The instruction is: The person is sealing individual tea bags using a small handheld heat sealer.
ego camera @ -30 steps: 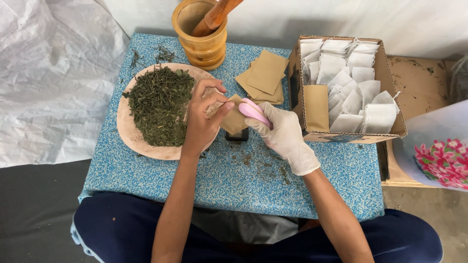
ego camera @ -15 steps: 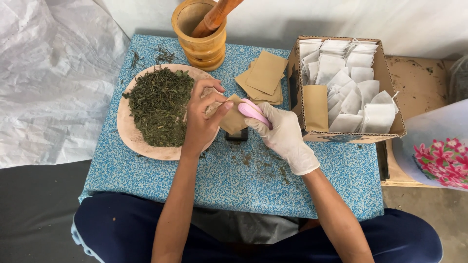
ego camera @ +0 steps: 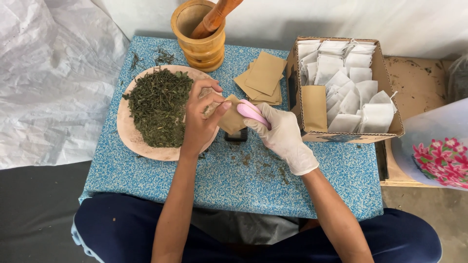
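My bare left hand (ego camera: 200, 117) pinches the edge of a small brown paper pouch (ego camera: 231, 120) over the right rim of a round wooden plate (ego camera: 127, 132) heaped with dried green leaves (ego camera: 158, 106). My right hand (ego camera: 280, 134), in a white glove, grips a pink scoop (ego camera: 252, 113) whose tip meets the pouch. A small black object (ego camera: 237, 136) sits on the table right under the pouch, mostly hidden.
A wooden mortar with a pestle (ego camera: 200, 32) stands at the back. A stack of brown pouches (ego camera: 263, 78) lies beside it. A cardboard box (ego camera: 302, 102) on the right holds several white sachets. Leaf crumbs dot the blue speckled table (ego camera: 204, 180).
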